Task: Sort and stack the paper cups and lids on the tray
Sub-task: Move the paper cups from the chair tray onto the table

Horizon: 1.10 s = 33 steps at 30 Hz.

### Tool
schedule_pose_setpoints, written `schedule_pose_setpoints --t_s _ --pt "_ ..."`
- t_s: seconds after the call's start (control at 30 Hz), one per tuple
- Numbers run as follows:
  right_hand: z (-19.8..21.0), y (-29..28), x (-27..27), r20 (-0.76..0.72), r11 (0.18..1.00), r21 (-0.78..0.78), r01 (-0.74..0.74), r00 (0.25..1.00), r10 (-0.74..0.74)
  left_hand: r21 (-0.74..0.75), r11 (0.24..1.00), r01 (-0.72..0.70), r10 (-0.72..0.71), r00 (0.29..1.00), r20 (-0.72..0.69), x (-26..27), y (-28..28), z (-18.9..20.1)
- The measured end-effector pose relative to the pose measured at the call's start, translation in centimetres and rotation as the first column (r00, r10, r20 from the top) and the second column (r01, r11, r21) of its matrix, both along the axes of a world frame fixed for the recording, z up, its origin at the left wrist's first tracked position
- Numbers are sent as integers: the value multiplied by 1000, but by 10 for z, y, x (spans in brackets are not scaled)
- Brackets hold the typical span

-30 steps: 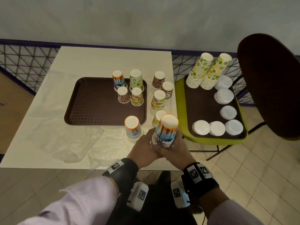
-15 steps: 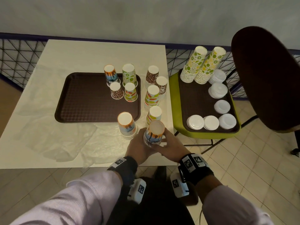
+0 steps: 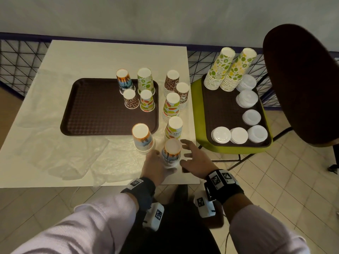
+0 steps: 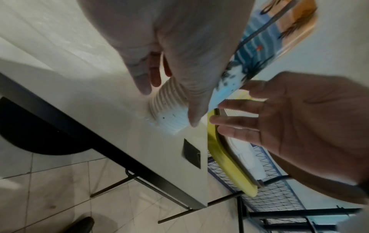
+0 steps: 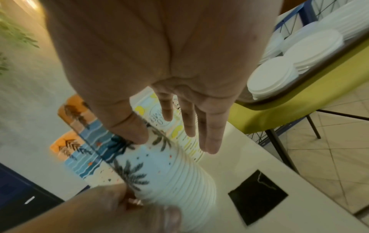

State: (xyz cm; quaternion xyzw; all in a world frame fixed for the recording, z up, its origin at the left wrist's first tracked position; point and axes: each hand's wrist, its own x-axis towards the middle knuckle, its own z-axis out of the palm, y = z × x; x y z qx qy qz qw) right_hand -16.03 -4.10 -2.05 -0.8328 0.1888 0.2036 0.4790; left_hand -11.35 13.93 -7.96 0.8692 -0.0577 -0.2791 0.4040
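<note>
A tall upside-down stack of palm-tree cups (image 3: 170, 154) (image 5: 159, 173) stands on the white table near its front right corner. My left hand (image 3: 156, 162) (image 4: 169, 105) holds its lower part, thumb on one side and fingers on the other. My right hand (image 3: 190, 154) (image 5: 173, 141) hovers just to the stack's right with fingers spread, holding nothing. A shorter palm-tree stack (image 3: 143, 138) stands to the left. The brown tray (image 3: 95, 107) holds a few single upturned cups at its far right end.
Right of the tray stand leopard stacks (image 3: 171, 83), a striped stack (image 3: 171, 107) and a lemon-print stack (image 3: 174, 128). A second tray (image 3: 220, 107) on a green stool holds lime-print stacks (image 3: 229, 70) and white lid piles (image 3: 221, 134). Crumpled plastic wrap (image 3: 64, 153) lies front left.
The palm-tree stack came down from both hands onto the table. My right hand let go of it and spread open; my left hand stayed on it.
</note>
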Motion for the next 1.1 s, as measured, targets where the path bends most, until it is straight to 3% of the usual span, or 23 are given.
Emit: schedule_pose_setpoints --t_s 0.07,0.17,0.3,0.37,0.43,0.57,0.73,0.97,1.1 --pt "2 -11 -4 20 999 -7 36 999 -35 125 992 11 2 994 -105 -1 6 8" --pt "4 -28 -9 74 994 -47 99 993 -96 236 933 270 -204 941 -269 -4 10 18" --pt "10 -52 -14 161 974 -92 205 969 -189 169 816 553 -478 809 -343 -13 -4 20" --pt "16 -66 -14 193 962 -104 254 954 -231 131 773 621 -561 765 -317 -21 -24 27" --pt "23 -84 -14 239 947 -131 294 936 -258 80 774 628 -593 764 -256 -26 -50 32" --pt "33 -131 -6 323 909 -211 359 904 -282 -63 823 564 -568 819 -79 -26 -109 50" --pt "47 -192 25 396 845 -223 487 837 -378 -211 921 328 -317 945 82 -3 -172 69" --pt "79 -251 98 525 838 -252 483 796 -301 -331 941 -68 76 997 11 41 -233 75" --pt "83 -269 159 551 847 -375 377 825 -123 -297 942 -157 176 984 37 67 -245 68"
